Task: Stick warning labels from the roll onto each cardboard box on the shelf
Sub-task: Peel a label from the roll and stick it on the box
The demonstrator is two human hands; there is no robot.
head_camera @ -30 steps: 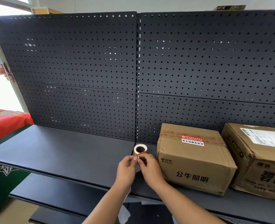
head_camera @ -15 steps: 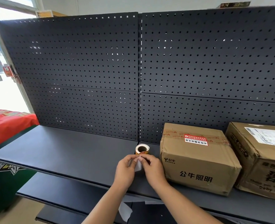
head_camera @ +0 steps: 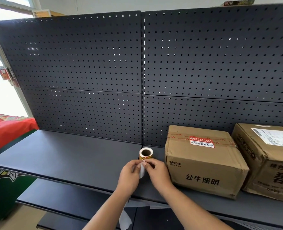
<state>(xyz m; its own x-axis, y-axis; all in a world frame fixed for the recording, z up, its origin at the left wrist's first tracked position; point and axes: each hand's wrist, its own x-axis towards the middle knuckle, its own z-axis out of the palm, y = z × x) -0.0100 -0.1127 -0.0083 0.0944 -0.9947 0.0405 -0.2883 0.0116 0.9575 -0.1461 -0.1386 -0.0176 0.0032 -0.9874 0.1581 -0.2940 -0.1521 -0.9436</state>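
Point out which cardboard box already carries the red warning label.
The left box, beside the roll: red label on its taped top. The right box shows only a white shipping sheet.

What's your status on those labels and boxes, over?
Hands: left hand and right hand pinch white strip by label roll. Red label already on left box; none seen on right box. Nothing between hands and boxes.
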